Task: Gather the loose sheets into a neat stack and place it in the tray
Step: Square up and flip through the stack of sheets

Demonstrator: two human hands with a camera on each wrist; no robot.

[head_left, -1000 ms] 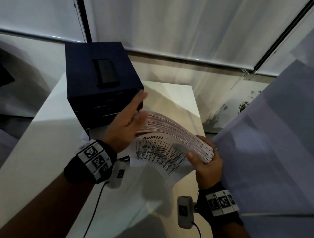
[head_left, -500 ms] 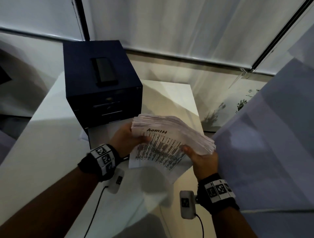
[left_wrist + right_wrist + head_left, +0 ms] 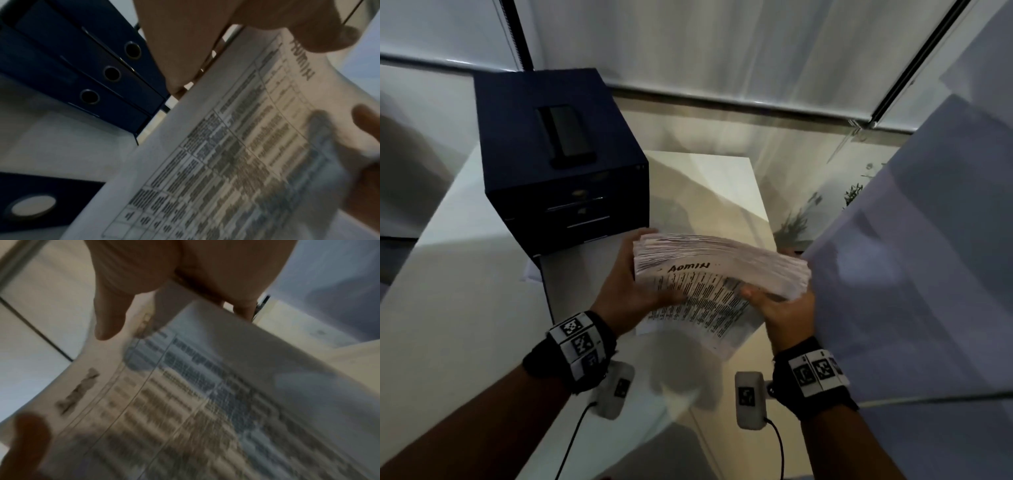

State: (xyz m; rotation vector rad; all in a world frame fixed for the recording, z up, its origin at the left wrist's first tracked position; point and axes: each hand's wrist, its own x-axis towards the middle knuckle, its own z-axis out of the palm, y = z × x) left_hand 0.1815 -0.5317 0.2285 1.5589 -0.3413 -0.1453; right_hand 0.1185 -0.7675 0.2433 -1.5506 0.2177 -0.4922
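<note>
A thick stack of printed sheets [image 3: 722,267] hangs in the air over the white table, bowed upward, held at both ends. My left hand [image 3: 631,274] grips its left end, thumb on the printed front sheet [image 3: 226,162] and fingers behind. My right hand [image 3: 787,308] grips the right end the same way, its thumb [image 3: 109,318] on the page [image 3: 205,402]. The sheet edges are roughly even, with a slight fan toward the right. Just left of the stack, the bottom tray [image 3: 548,291] of a dark blue drawer box [image 3: 534,113] stands pulled out; its front panel [image 3: 33,206] has a round hole.
A black phone [image 3: 565,137] lies on top of the drawer box. The white table [image 3: 448,308] ends just right of the stack. A large pale panel [image 3: 911,274] rises close to my right hand. A sheet corner [image 3: 530,270] pokes out beside the tray.
My left hand went from flat against the fanned stack's left end to gripping it. The fan has closed into a more even stack, held slightly farther from me.
</note>
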